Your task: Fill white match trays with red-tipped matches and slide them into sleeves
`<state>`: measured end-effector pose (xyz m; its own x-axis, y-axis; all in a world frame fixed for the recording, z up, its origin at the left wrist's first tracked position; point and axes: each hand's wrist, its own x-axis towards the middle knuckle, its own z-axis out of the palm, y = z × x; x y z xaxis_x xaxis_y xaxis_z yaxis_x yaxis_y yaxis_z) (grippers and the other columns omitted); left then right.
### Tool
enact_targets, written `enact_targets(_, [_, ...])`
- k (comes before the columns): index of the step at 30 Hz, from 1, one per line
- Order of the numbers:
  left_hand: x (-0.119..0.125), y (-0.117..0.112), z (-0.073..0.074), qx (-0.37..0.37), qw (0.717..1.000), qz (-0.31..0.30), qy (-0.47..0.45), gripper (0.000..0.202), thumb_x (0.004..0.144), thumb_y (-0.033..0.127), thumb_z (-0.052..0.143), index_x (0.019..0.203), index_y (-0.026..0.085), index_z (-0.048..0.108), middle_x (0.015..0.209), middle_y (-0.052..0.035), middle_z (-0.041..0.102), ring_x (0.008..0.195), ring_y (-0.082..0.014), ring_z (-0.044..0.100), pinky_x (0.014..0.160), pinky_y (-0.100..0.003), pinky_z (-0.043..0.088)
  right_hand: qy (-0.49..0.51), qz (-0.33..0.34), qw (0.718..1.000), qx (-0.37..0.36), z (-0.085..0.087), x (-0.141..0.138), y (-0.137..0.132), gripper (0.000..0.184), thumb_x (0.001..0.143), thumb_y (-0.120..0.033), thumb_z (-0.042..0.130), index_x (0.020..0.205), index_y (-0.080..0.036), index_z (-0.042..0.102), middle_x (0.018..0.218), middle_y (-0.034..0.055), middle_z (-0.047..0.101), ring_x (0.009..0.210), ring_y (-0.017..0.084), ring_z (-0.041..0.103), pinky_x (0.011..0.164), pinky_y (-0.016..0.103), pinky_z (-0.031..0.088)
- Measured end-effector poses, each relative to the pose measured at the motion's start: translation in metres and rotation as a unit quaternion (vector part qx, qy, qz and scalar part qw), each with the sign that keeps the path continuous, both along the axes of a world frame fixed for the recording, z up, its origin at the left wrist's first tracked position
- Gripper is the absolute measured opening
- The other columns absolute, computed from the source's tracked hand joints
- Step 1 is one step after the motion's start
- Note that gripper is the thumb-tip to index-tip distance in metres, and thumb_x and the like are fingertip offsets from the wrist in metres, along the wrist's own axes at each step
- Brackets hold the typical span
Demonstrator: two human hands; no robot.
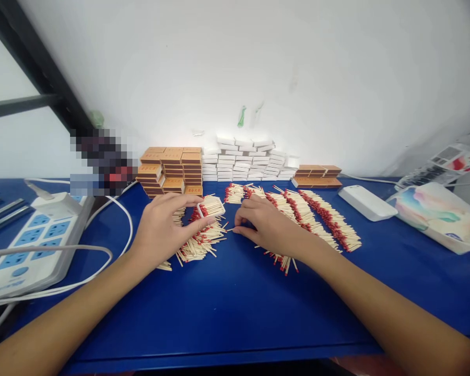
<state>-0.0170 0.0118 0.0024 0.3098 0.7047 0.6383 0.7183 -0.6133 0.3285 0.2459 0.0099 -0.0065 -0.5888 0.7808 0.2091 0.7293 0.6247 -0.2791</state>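
Between thumb and fingers, my left hand (168,222) holds a small white matchbox tray (218,210) tilted toward me, with matches lying in it. Below and behind that tray spreads a heap of loose red-tipped matches (198,248). My right hand (262,219) is a short way to the right, its thumb and forefinger pinched on a single match (230,230) that points left toward the heap. Beyond and beside the right hand lie rows of matches (321,219), partly hidden by the hand and forearm.
Stacked brown matchboxes (172,167) and white trays (246,162) line the wall, with more brown boxes (317,176) to their right. A power strip (39,235) with looping white cables lies left. On the right are a white block (368,202) and a tissue pack (438,214).
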Motion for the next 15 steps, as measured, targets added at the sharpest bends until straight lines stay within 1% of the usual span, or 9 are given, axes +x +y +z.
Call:
enact_targets(2, [0.000, -0.001, 0.000, 0.005, 1.000, -0.002, 0.003, 0.035, 0.080, 0.052, 0.085, 0.102, 0.026, 0.077, 0.103, 0.0010, 0.081, 0.095, -0.0213, 0.074, 0.091, -0.034, 0.053, -0.020, -0.008, 1.000, 0.015, 0.001, -0.002, -0.001, 0.012, 0.098, -0.022, 0.066, 0.086, -0.018, 0.067, 0.093, 0.0071, 0.066, 0.095, 0.023, 0.053, 0.086, 0.036, 0.041])
enact_targets(4, [0.001, -0.001, 0.000, 0.012, 1.000, -0.004, 0.004, 0.035, 0.081, 0.052, 0.085, 0.102, 0.025, 0.076, 0.103, 0.0006, 0.081, 0.095, -0.0213, 0.074, 0.090, -0.034, 0.053, -0.045, -0.029, 0.998, 0.040, 0.002, -0.004, -0.002, 0.015, 0.097, -0.021, 0.065, 0.082, -0.018, 0.065, 0.091, 0.0080, 0.066, 0.095, 0.024, 0.053, 0.087, 0.038, 0.040])
enact_targets(6, [0.001, -0.001, 0.000, 0.016, 1.000, -0.006, 0.004, 0.035, 0.081, 0.051, 0.085, 0.103, 0.025, 0.076, 0.103, 0.0005, 0.081, 0.094, -0.0212, 0.074, 0.090, -0.033, 0.054, -0.060, -0.049, 0.995, 0.055, 0.003, -0.005, -0.003, 0.017, 0.096, -0.022, 0.065, 0.080, -0.018, 0.065, 0.090, 0.0085, 0.066, 0.096, 0.025, 0.054, 0.087, 0.040, 0.039])
enact_targets(8, [0.001, -0.001, 0.000, 0.019, 1.000, -0.008, 0.005, 0.036, 0.080, 0.051, 0.086, 0.103, 0.025, 0.076, 0.103, 0.0007, 0.081, 0.094, -0.0207, 0.074, 0.090, -0.033, 0.054, -0.053, -0.053, 0.996, 0.056, 0.004, -0.005, -0.003, 0.015, 0.096, -0.022, 0.066, 0.081, -0.018, 0.065, 0.089, 0.0078, 0.066, 0.096, 0.025, 0.054, 0.086, 0.040, 0.038])
enact_targets(11, [0.002, -0.001, 0.000, 0.021, 1.000, -0.013, 0.006, 0.036, 0.080, 0.049, 0.086, 0.105, 0.025, 0.076, 0.105, 0.0007, 0.081, 0.096, -0.0206, 0.074, 0.092, -0.034, 0.053, -0.006, -0.023, 0.998, 0.056, 0.001, -0.005, -0.002, 0.007, 0.098, -0.019, 0.063, 0.093, -0.018, 0.068, 0.091, 0.0066, 0.067, 0.094, 0.023, 0.054, 0.087, 0.038, 0.038])
enact_targets(13, [0.002, -0.002, 0.000, 0.021, 1.000, -0.015, 0.008, 0.036, 0.080, 0.049, 0.086, 0.105, 0.025, 0.076, 0.105, 0.0004, 0.081, 0.098, -0.0211, 0.074, 0.092, -0.034, 0.053, 0.023, 0.011, 0.998, 0.054, -0.003, -0.006, -0.001, 0.012, 0.099, -0.015, 0.059, 0.104, -0.018, 0.070, 0.094, 0.0066, 0.067, 0.094, 0.022, 0.054, 0.088, 0.037, 0.039])
enact_targets(15, [0.002, -0.003, 0.000, 0.019, 1.000, -0.015, 0.008, 0.036, 0.080, 0.049, 0.087, 0.105, 0.025, 0.076, 0.105, -0.0001, 0.081, 0.098, -0.0217, 0.074, 0.092, -0.035, 0.053, 0.034, 0.038, 0.998, 0.047, -0.007, -0.007, 0.001, 0.018, 0.100, -0.013, 0.057, 0.109, -0.019, 0.071, 0.093, 0.0068, 0.066, 0.095, 0.022, 0.053, 0.086, 0.035, 0.039])
